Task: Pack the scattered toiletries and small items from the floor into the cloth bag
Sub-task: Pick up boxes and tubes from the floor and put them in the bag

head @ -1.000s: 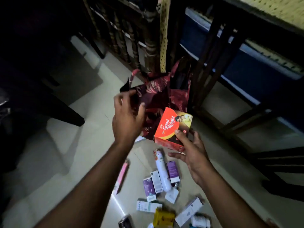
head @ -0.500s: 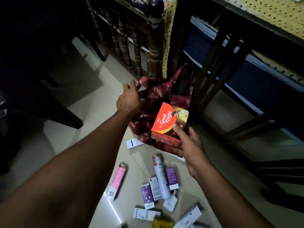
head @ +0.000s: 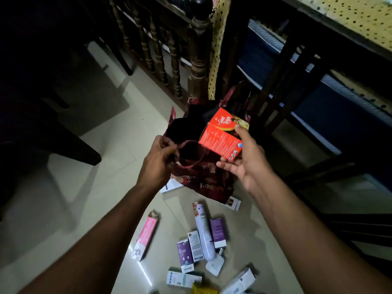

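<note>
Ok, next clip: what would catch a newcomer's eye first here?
The bright orange-red box, held in the right hand over the dark open mouth of the maroon cloth bag at frame centre. The left hand grips the bag's handle. Below, boxes and a white spray can lie scattered on the pale tiled floor.

— What is the floor (head: 70, 187) like?

— Pale, glossy tiles with thin joints. A bright streak of light reflects off them near the bottom edge, and dark shadows lie across the left side.

— And the furniture?

— A dark wooden railing (head: 157, 49) of turned spindles runs back from a thick carved post (head: 199, 66) topped by a round black knob. Beside the post hangs a yellow cloth (head: 216, 56) with dark dots. On the right stands a dark wooden frame (head: 282, 66), with blue panels (head: 331, 115) behind it.

— The left?

— Very dim; a dark furniture leg (head: 72, 145) slants onto the tiles.
</note>
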The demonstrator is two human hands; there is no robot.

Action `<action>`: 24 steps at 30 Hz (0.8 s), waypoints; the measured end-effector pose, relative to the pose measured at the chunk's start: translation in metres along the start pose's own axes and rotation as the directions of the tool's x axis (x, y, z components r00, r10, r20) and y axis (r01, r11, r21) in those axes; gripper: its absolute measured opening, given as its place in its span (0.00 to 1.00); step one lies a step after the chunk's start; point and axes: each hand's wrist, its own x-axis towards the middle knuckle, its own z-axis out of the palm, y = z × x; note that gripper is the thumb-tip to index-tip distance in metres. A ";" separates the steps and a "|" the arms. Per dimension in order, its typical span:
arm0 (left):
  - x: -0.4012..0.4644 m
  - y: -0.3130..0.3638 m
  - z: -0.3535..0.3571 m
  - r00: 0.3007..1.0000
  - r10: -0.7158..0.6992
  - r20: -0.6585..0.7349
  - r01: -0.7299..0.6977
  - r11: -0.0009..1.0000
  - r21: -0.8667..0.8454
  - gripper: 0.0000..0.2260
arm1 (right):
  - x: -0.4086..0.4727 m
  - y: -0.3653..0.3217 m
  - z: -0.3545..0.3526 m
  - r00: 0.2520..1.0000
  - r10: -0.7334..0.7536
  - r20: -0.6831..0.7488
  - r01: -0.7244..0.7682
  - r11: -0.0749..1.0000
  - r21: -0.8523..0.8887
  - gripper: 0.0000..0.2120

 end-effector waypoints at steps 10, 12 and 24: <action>-0.002 -0.015 -0.002 0.993 0.088 0.082 -0.076 0.988 -0.133 0.16 | 0.026 -0.023 0.053 0.997 -0.082 0.003 0.082 0.991 -0.107 0.28; -0.001 -0.012 -0.003 0.994 0.084 0.075 -0.072 0.985 -0.154 0.15 | 0.030 -0.020 0.054 0.996 -0.087 -0.009 0.085 0.983 -0.162 0.34; -0.003 -0.001 -0.001 0.995 -0.093 -0.047 0.095 0.994 0.052 0.27 | -0.010 0.046 0.001 0.997 -0.070 -0.037 0.063 0.984 -0.169 0.14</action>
